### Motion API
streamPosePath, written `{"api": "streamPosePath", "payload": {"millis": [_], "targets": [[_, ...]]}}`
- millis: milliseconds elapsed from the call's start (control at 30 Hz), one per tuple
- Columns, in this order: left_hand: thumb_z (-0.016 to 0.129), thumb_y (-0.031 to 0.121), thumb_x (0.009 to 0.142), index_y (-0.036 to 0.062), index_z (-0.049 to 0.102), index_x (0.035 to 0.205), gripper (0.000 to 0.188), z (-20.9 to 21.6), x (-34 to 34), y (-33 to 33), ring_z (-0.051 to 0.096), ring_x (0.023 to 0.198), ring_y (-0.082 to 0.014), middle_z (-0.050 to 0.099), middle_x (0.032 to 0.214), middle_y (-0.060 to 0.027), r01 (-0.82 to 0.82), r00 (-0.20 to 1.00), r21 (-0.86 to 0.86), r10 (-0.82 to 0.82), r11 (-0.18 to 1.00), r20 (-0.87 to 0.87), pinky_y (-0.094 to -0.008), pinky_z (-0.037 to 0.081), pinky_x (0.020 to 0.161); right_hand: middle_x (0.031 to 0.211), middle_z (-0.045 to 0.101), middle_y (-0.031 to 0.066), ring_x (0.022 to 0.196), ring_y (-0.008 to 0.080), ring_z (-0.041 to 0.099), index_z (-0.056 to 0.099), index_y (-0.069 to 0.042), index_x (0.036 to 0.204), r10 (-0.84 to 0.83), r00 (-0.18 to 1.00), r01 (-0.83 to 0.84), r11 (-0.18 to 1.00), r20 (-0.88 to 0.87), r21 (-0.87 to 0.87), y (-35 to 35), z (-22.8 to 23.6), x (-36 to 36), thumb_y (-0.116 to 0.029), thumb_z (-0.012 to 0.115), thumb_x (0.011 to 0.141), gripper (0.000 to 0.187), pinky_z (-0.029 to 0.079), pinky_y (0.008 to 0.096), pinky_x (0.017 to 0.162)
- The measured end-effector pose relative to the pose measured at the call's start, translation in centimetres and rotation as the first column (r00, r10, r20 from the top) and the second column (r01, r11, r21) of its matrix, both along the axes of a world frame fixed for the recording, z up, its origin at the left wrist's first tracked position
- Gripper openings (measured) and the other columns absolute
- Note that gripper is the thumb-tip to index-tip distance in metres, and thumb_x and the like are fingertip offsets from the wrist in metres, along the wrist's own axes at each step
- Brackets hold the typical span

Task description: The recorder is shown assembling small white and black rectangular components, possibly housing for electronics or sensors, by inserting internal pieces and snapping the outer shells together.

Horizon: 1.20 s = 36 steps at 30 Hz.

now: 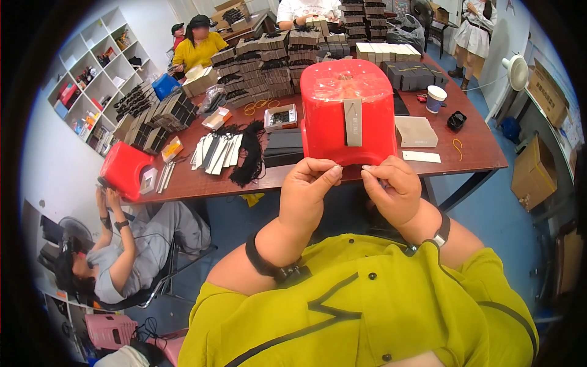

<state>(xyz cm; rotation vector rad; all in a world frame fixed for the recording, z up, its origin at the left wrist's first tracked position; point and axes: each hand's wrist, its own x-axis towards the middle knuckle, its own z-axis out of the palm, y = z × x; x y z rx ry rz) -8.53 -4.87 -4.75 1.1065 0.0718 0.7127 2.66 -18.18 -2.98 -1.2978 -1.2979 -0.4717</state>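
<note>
Yellow-green shirt (403,300) foremost, I saw left hand (310,186) and right hand (396,188) pinched, on what I couldn't tell, before a red stool (323,125) on the surface (480,153), apparently propping a grey tag (353,125) upright.

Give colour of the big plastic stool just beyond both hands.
Red; the plastic stool shows best in the head view, the only one.

Head-worn fisheye, looking down and forward over the table (483,137)!
Here we are at the wearer's own eye line: the yellow-green shirt (403,306) fills the near edge, left hand (309,189) and right hand (394,189) sit close at mid-frame, the room bends away beyond, and the dark round rim perhaps hides some of the corners.
</note>
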Motion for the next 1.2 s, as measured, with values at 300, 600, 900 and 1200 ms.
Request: {"api": "streamPosePath", "payload": {"millis": [300, 600, 900, 1200], "targets": [[0.061, -0.002, 0.084, 0.0011, 0.059, 0.090, 0.007, -0.1, 0.1, -0.1, 0.060, 0.079, -0.0146, 0.063, 0.087, -0.0089, 0.009, 1.000, -0.012, -0.009, 1.000, -0.011, -0.0268, 0.048, 0.074, 0.064, 0.057, 0.0067, 0.052, 0.0164, 0.052, 0.064, -0.003, 0.080, 0.011, 1.000, -0.011, 1.000, 0.012, 0.018, -0.1, 0.0, 0.1, 0.004, 0.070, 0.069, 0.014, 0.040, 0.0255, 0.047], [0.062, -0.002, 0.083, 0.0011, 0.059, 0.090, 0.008, -0.1, 0.0, -0.2, 0.060, 0.079, -0.0149, 0.063, 0.087, -0.0090, 0.027, 1.000, -0.013, -0.027, 1.000, -0.008, -0.0271, 0.049, 0.073, 0.063, 0.057, 0.0064, 0.051, 0.0168, 0.052, 0.064, -0.003, 0.080, 0.014, 1.000, -0.014, 1.000, 0.027, 0.004, 0.0, -0.3, 0.3, 0.004, 0.070, 0.068, 0.015, 0.040, 0.0263, 0.046], [0.062, -0.006, 0.082, -0.0001, 0.059, 0.089, 0.010, -0.1, 0.0, -0.9, 0.060, 0.085, -0.0136, 0.060, 0.095, -0.0094, -0.029, 1.000, 0.148, 0.028, 0.989, 0.006, -0.0261, 0.050, 0.080, 0.067, 0.056, 0.0065, 0.055, 0.0140, 0.050, 0.067, -0.002, 0.090, 0.083, 0.970, -0.135, 0.966, -0.227, -0.221, 0.3, -0.6, 0.1, -0.006, 0.068, 0.077, 0.013, 0.038, 0.0253, 0.050], [0.065, -0.004, 0.081, 0.0004, 0.057, 0.094, 0.016, -1.2, 0.1, 0.4, 0.057, 0.088, -0.0126, 0.057, 0.096, -0.0055, -0.100, 0.989, 0.613, 0.148, 0.784, -0.028, -0.0234, 0.047, 0.079, 0.081, 0.063, 0.0022, 0.077, 0.0086, 0.057, 0.066, 0.001, 0.089, 0.254, 0.636, -0.503, 0.852, -0.729, -0.142, 0.7, -0.4, 0.4, -0.011, 0.064, 0.085, 0.013, 0.044, 0.0221, 0.070]]}}
